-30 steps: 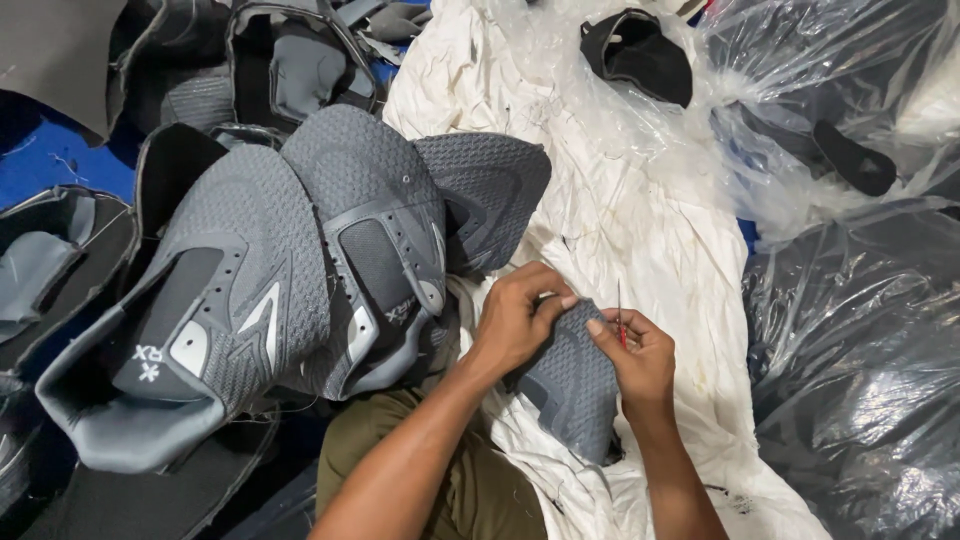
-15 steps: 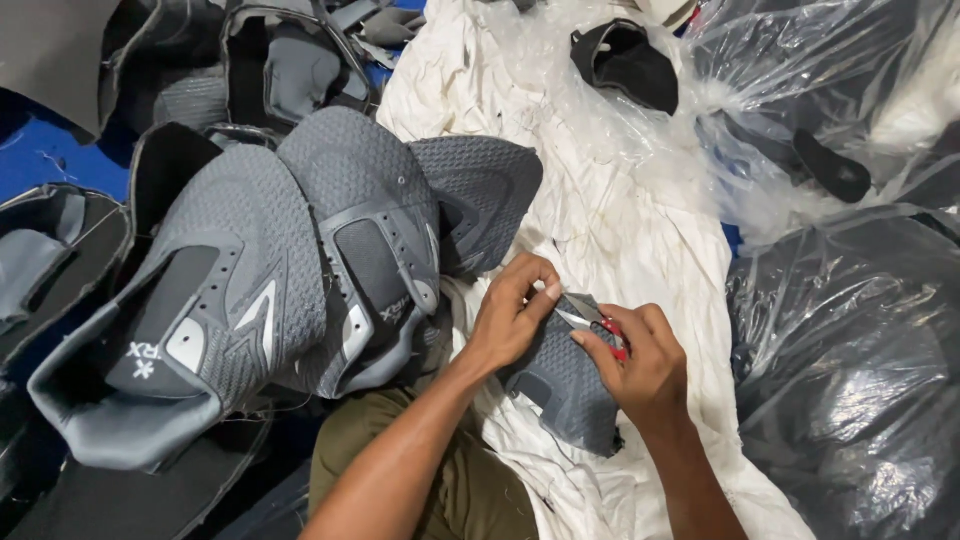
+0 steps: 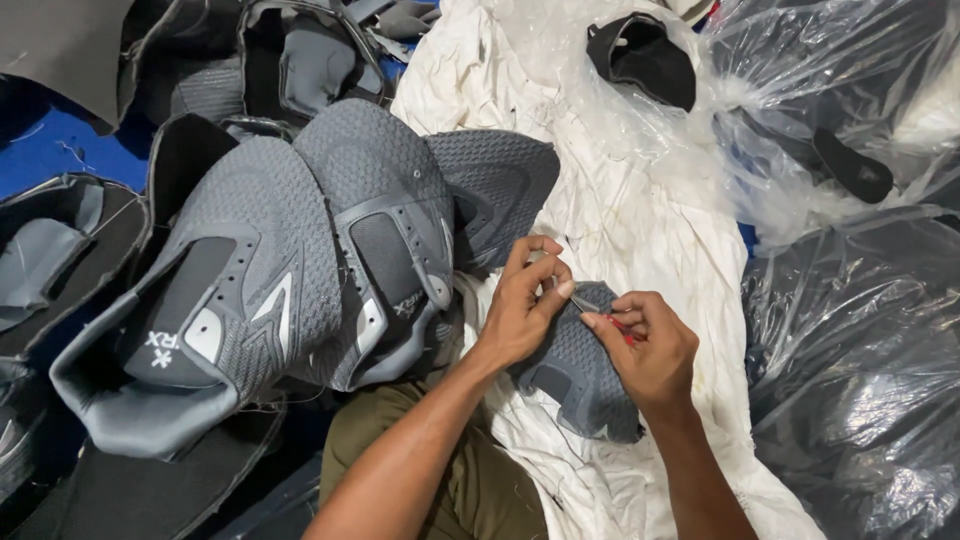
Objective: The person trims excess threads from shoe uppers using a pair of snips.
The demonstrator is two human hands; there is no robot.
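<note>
A grey knitted shoe upper (image 3: 585, 385) lies on a white cloth (image 3: 620, 210) over my lap. My left hand (image 3: 525, 300) pinches its top edge with thumb and fingers. My right hand (image 3: 650, 350) holds a small red-handled thread snipper (image 3: 605, 318), its metal tip touching the upper's edge right beside my left fingertips. Both hands meet at the upper's top rim.
A stack of grey shoe uppers (image 3: 300, 260) lies to my left, with more dark uppers (image 3: 60, 260) over a blue surface. Clear plastic bags (image 3: 860, 330) fill the right side. A black upper (image 3: 645, 60) rests at the top.
My right hand has moved onto the upper's top edge with the snipper showing. My left hand shifted its pinch slightly up and to the left.
</note>
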